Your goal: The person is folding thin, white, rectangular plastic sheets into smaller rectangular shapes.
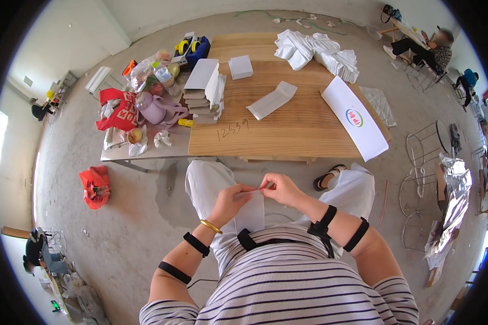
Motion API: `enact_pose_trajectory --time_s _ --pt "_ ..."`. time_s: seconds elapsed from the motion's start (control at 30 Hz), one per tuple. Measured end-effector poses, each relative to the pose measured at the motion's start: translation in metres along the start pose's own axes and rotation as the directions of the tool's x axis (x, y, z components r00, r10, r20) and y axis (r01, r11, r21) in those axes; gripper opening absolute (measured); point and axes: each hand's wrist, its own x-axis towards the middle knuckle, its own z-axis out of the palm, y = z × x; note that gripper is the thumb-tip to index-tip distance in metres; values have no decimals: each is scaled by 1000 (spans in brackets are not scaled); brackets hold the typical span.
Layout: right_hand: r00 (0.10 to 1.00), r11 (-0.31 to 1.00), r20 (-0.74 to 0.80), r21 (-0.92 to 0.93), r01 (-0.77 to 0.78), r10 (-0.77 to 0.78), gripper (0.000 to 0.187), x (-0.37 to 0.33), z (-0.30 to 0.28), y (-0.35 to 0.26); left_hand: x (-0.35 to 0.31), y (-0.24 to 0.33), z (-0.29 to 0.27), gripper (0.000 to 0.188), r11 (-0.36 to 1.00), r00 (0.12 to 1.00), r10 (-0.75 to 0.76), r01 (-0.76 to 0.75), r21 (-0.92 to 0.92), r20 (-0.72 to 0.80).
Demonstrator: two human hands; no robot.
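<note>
Over my lap hangs a white paper piece [251,215], flat and rectangular; whether it is a bag or a plain sheet I cannot tell. My left hand [233,202] is closed on its upper left edge, thumb and fingers pinched. At the upper right corner, my right hand [281,188] pinches with thumb and forefinger. The two hands almost meet, just in front of the table's near edge. Farther off, a flat white paper sleeve [273,101] lies alone on the wooden table [287,138].
White folded papers [317,51] are heaped at the table's far right, near a printed white sheet [355,118]. Folded cards [203,89] and a small white stack [241,67] sit left. A side table holds a lilac bottle [151,108]; a red bag [95,187] is on the floor.
</note>
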Motion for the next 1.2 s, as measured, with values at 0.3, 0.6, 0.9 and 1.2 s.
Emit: enact_pose_trajectory --time_s 0.3,0.6,0.9,1.2 --pt "995 999 91 -10 -50 50 7 22 -12 -4 4 2 1 20 1000 999 -27 27 -4 -34" --pt "976 933 49 -288 215 -210 10 11 -5 -9 1 -4 6 18 999 999 -43 43 7 -22" --pt "959 933 60 -219 285 -278 8 -4 -5 -8 -7 2 10 17 999 999 34 -35 -40 -40" --pt "964 965 66 -37 260 -257 5 -12 -8 -12 -16 3 8 16 989 986 139 -133 64 -90"
